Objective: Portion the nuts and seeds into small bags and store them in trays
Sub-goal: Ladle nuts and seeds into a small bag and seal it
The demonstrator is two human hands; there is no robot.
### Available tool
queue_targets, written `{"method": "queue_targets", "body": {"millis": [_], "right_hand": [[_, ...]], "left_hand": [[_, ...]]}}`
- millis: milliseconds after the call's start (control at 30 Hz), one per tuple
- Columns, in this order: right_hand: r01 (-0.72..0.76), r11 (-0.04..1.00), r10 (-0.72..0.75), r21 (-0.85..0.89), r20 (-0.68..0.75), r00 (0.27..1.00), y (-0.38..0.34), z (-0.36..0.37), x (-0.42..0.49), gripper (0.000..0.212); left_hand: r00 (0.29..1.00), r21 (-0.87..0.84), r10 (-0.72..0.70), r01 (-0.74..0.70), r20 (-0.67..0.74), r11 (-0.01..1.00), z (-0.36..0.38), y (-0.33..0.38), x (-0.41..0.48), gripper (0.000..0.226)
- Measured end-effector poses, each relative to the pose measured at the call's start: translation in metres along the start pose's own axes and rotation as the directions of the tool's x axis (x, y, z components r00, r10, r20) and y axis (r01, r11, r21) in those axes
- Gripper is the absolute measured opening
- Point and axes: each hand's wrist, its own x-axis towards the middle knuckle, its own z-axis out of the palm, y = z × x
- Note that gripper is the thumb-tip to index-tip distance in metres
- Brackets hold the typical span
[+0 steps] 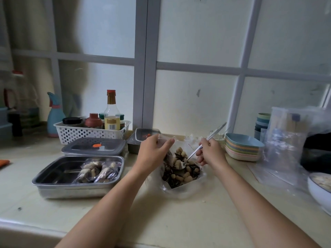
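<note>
Spooning nuts (pixel 187 176) into a small bag (pixel 176 156)
Jar (pixel 112 122) label: barcode only. Filled bags (pixel 100 170) lie in the steel tray's (pixel 53 178) right half. Left hand (pixel 154 151) pinches the small bag; right hand (pixel 209 151) grips the spoon (pixel 192 153) above the open supply bag (pixel 170 188).

The tray (pixel 53 179) is metal with a dull shine. The small bags (pixel 99 170) in it are clear, glossy plastic, like the crinkled large bag (pixel 179 191). The spoon (pixel 196 153) is polished metal; the basket (pixel 80 134) white plastic; the worktop (pixel 161 217) smooth and matt.
</note>
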Motion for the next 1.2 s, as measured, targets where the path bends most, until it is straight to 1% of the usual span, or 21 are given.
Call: {"method": "queue_targets", "body": {"millis": [67, 133, 233, 267, 300, 367, 433, 500, 567, 733, 867, 933, 1067, 1133, 1200], "right_hand": [[-0.010, 0.999, 0.009, 0.037, 0.018, 1.000, 0.000, 0.000, 0.001, 0.021], [-0.004, 0.999, 0.002, 0.050, 0.031, 1.000, -0.001, 0.000, 0.000, 0.021], [0.018, 0.998, -0.020, 0.053, 0.027, 0.999, -0.001, 0.001, -0.001, 0.023], [0.028, 0.998, -0.029, 0.048, 0.014, 0.999, -0.002, 0.001, -0.001, 0.024], [0.038, 0.998, -0.038, 0.045, 0.000, 0.999, -0.003, 0.001, -0.001, 0.025], [0.049, 0.998, -0.048, 0.036, -0.038, 0.998, -0.006, 0.000, -0.003, 0.027], [0.049, 0.999, -0.048, 0.010, -0.078, 0.996, -0.008, -0.001, -0.006, 0.028], [0.049, 0.998, -0.053, -0.032, -0.122, 0.991, -0.010, -0.004, -0.006, 0.029], [0.060, 0.996, -0.069, -0.058, -0.162, 0.984, -0.015, -0.005, -0.004, 0.029], [0.123, 0.985, -0.146, -0.119, -0.207, 0.967, -0.040, -0.003, 0.004, 0.029], [0.166, 0.966, -0.207, -0.196, -0.209, 0.956, -0.066, -0.003, 0.009, 0.029], [0.175, 0.964, -0.217, -0.198, -0.215, 0.952, -0.077, -0.005, 0.012, 0.030], [0.177, 0.973, -0.207, -0.148, -0.218, 0.954, -0.091, -0.005, 0.014, 0.032], [0.163, 0.978, -0.188, -0.134, -0.201, 0.961, -0.093, -0.003, 0.013, 0.032], [0.168, 0.973, -0.195, -0.157, -0.175, 0.965, -0.093, 0.001, 0.010, 0.031]], "left_hand": [[0.996, 0.148, -0.069, 0.076, -0.053, 0.986, -0.001, -0.008, 0.002, 0.042], [0.987, 0.302, -0.114, 0.143, -0.113, 0.942, -0.003, -0.014, 0.003, 0.052], [0.975, 0.477, -0.094, 0.182, -0.203, 0.860, -0.006, -0.018, 0.006, 0.047], [0.978, 0.500, -0.057, 0.152, -0.199, 0.853, -0.005, -0.018, 0.007, 0.044], [0.985, 0.482, -0.007, 0.090, -0.172, 0.871, -0.005, -0.016, 0.007, 0.042], [0.991, 0.364, 0.080, -0.037, -0.103, 0.930, -0.005, -0.011, 0.006, 0.039], [0.993, 0.239, 0.109, -0.098, -0.036, 0.966, -0.004, -0.006, 0.005, 0.039], [0.996, 0.173, 0.072, -0.079, 0.044, 0.982, -0.003, -0.001, 0.003, 0.041], [0.996, 0.177, 0.047, -0.061, 0.081, 0.982, -0.001, 0.001, 0.001, 0.044], [0.994, 0.160, 0.019, -0.037, 0.111, 0.986, -0.002, -0.004, 0.001, 0.046], [0.993, 0.164, -0.007, -0.012, 0.116, 0.986, 0.000, -0.008, 0.002, 0.048], [0.991, 0.156, -0.017, -0.004, 0.130, 0.988, 0.001, -0.011, 0.003, 0.050], [0.988, 0.164, -0.033, 0.009, 0.149, 0.987, 0.003, -0.013, 0.004, 0.051], [0.985, 0.153, -0.044, 0.018, 0.167, 0.988, 0.003, -0.012, 0.004, 0.056], [0.984, 0.131, -0.038, 0.015, 0.176, 0.991, 0.004, -0.013, 0.004, 0.066]]}}
